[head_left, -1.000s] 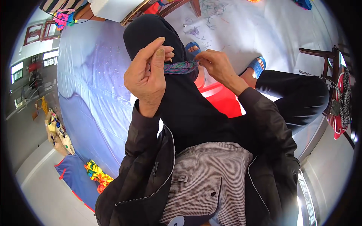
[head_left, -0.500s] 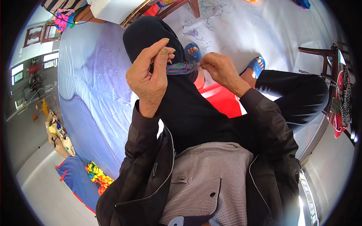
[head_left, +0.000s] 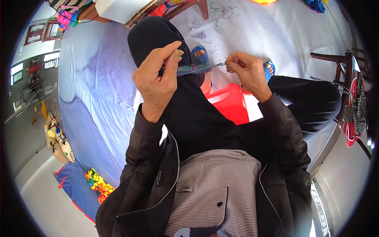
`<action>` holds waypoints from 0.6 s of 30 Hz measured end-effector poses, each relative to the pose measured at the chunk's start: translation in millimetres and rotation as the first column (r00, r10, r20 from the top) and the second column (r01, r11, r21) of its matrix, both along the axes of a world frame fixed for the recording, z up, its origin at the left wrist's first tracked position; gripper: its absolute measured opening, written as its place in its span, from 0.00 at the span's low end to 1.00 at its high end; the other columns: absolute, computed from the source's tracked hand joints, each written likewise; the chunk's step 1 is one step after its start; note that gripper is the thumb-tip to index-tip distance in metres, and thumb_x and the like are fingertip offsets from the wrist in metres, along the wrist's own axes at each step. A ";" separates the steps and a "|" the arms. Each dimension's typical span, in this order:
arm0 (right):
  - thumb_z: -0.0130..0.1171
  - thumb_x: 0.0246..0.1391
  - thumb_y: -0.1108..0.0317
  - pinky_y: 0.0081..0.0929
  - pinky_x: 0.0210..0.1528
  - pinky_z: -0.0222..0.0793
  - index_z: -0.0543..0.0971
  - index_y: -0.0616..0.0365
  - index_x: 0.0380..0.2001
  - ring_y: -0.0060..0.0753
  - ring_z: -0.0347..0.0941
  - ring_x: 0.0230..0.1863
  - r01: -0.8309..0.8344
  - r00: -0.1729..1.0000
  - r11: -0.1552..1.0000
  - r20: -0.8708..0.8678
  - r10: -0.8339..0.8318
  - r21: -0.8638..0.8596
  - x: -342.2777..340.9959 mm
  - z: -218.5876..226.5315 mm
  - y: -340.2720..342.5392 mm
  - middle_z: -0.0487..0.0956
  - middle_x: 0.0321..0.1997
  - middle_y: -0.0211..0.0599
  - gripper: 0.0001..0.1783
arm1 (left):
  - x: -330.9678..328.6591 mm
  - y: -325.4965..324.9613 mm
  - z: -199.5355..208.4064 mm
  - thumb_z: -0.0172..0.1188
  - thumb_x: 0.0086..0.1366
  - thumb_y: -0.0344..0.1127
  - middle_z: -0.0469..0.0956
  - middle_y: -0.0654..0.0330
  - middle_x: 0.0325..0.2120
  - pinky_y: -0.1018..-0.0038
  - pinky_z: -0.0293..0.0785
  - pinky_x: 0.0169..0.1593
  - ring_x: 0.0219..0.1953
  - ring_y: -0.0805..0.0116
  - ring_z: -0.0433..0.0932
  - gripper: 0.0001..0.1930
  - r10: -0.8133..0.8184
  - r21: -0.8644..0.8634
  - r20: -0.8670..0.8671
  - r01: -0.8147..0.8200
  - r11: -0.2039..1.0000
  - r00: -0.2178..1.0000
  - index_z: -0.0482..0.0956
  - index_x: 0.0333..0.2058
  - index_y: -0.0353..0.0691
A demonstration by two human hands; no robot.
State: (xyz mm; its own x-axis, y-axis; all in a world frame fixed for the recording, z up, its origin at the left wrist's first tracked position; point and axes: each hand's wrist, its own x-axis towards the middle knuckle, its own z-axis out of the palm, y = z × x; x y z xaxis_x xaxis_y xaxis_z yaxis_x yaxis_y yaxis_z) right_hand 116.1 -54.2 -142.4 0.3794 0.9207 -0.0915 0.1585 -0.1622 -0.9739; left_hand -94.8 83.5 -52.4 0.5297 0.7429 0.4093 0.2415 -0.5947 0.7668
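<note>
A bundle of green, blue and purple threads (head_left: 195,69) stretches between my two hands above my left knee. My left hand (head_left: 156,79) is closed on its thicker left part, thumb and forefinger pressed together at the top; the lower fingers are partly hidden. To the right the bundle thins to a dark, narrow end, which my right hand (head_left: 249,73) pinches between thumb and fingertips. Any single strand at the left fingertips is too fine to make out.
A red plastic stool (head_left: 231,104) stands below my hands, between my legs. Loose thread scraps (head_left: 219,14) lie on the pale floor sheet. A wooden chair (head_left: 341,63) with a hanging red bag (head_left: 349,132) is at the right. Colourful cloth flowers (head_left: 98,185) lie at lower left.
My right hand has moved right and slightly down, and its fingers have turned upward. The thread bundle's narrow end now reaches farther right. My left hand has hardly moved.
</note>
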 end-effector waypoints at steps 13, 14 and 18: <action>0.60 0.63 0.79 0.18 0.36 0.76 0.80 0.65 0.40 0.18 0.77 0.31 -0.078 0.961 0.997 -0.268 0.073 -0.005 -5.3 54.4 -1.0 0.81 0.31 0.29 0.03 | 28.4 -21.4 18.4 0.70 0.59 0.23 0.87 0.55 0.40 0.78 0.79 0.40 0.34 0.71 0.85 0.16 -0.198 0.033 -0.153 0.206 0.978 0.968 0.86 0.47 0.35; 0.60 0.63 0.79 0.18 0.36 0.76 0.80 0.65 0.40 0.18 0.77 0.31 -0.075 0.961 0.997 -0.266 0.071 -0.007 -6.1 61.6 -1.7 0.81 0.31 0.29 0.03 | 30.4 -20.8 15.0 0.70 0.60 0.23 0.87 0.55 0.40 0.77 0.79 0.40 0.34 0.72 0.86 0.15 -0.265 -0.091 -0.162 0.253 0.963 0.951 0.85 0.48 0.34; 0.62 0.62 0.80 0.18 0.34 0.74 0.82 0.65 0.38 0.16 0.75 0.29 -0.063 0.991 0.997 -0.116 0.068 0.046 -12.0 77.8 2.3 0.82 0.31 0.29 0.03 | 28.7 -18.2 7.3 0.67 0.64 0.25 0.87 0.55 0.38 0.77 0.81 0.41 0.35 0.72 0.86 0.14 -0.392 -0.410 -0.183 0.293 0.864 0.901 0.84 0.49 0.32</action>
